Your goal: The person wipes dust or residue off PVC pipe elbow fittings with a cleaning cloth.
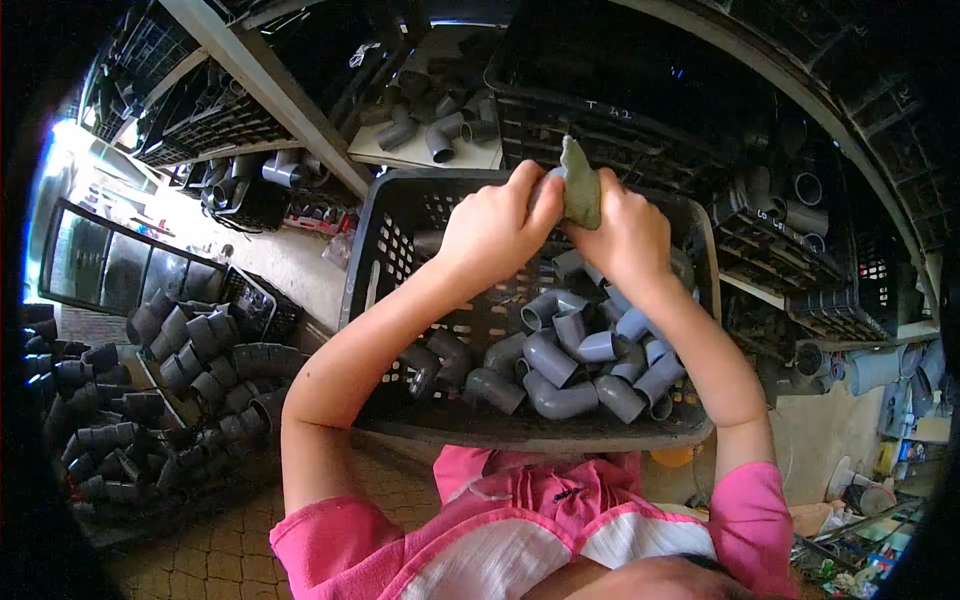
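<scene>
1. Far left, dark pipe fittings (205, 345) are massed in rows, many fitted end to end.
2. A black crate (530, 434) spans the middle, in front of the person.
3. Above it, the left hand (495, 225) has its grip closed on a grey piece (549, 178), mostly hidden by the fingers.
4. Below the hands, grey elbows (548, 360) lie heaped in the crate.
5. A green cloth (581, 185) sticks up between both hands.
6. The right hand (630, 235) has its grip clenched around that cloth.
7. Far right, dark crates (780, 245) hold more pipe fittings.
</scene>
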{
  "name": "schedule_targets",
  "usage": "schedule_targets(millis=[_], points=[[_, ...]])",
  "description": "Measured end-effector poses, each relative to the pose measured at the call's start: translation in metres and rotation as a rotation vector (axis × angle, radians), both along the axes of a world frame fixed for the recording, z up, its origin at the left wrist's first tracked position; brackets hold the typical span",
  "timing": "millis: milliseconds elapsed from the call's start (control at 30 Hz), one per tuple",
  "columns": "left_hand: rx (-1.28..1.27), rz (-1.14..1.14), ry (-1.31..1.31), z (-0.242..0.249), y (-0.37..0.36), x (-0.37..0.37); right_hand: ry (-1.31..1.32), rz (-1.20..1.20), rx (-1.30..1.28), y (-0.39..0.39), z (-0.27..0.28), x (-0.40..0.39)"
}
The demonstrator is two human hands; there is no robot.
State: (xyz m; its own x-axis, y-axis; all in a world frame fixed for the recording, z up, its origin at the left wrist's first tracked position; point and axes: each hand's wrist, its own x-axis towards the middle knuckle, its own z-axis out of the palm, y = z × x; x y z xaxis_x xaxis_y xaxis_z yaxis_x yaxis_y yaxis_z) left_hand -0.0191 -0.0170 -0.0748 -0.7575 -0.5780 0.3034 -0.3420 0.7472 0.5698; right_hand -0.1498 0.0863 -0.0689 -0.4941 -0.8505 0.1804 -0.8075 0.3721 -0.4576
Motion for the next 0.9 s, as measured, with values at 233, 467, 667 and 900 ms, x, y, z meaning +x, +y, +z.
schedule_targets(millis=[233,467,667,900], points=[[-0.259,-0.357,0.293,0.003,-0.014,0.008,-1.031,0.633,0.089,0.012,0.009,-0.04],[0.309,-0.34,0.377,0.005,-0.016,0.007,-1.447,0.309,-0.174,0.01,0.015,-0.014],[0.788,-0.191,0.531,0.0,-0.015,-0.001,-0.941,0.195,-0.181,0.003,0.003,-0.027],[1.33,-0.105,0.892,0.0,-0.031,-0.002,-1.051,0.216,-0.413,-0.003,-0.01,-0.031]])
